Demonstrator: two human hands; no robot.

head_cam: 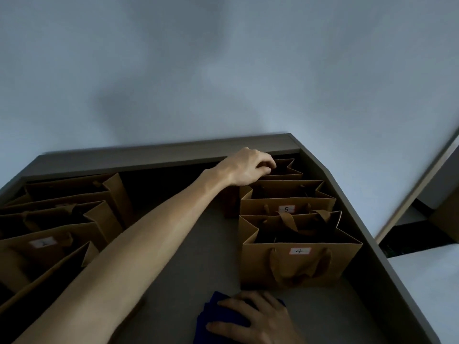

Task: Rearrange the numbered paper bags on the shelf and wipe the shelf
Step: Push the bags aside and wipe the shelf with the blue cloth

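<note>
Brown paper bags stand in two rows on a grey shelf (188, 254). On the right, the bag marked 4 (298, 266) is nearest, the bag marked 5 (285, 206) is behind it, and a third bag (285, 168) stands at the back. My left hand (248, 166) reaches across and pinches the top edge of that rearmost bag. On the left, a bag marked 1 (42, 254) stands in front of other bags (74, 194). My right hand (258, 321) lies flat, fingers spread, on a blue cloth (216, 316) at the shelf's front.
A raised rim (154, 157) runs along the back of the shelf, and a side wall (367, 244) closes the right end. A pale wall rises behind. Bare shelf surface lies between the two rows of bags.
</note>
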